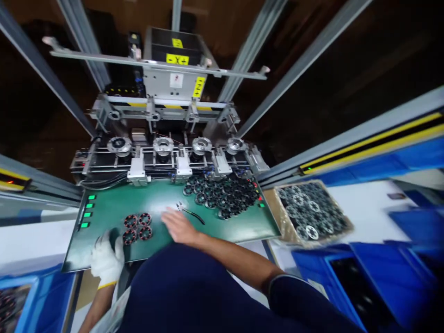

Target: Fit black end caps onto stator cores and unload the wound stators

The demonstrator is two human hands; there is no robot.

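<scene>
Yellow label (177, 59) on machine (173, 78) reads "-X".

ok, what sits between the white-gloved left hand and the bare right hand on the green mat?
Head view: four small round copper-wound stator rings in a square cluster lie between the white-gloved left hand and the bare right hand on the green mat.

Factory assembly station. Evidence: automated machine (173, 88) with yellow axis labels and four round fixtures (163, 145) in a row; green work table (152, 203) with lit buttons (86, 213); heap of wound stator rings (225, 194); tray of parts (308, 212); blue bins (374, 273); aluminium frame rails (312, 55).
</scene>
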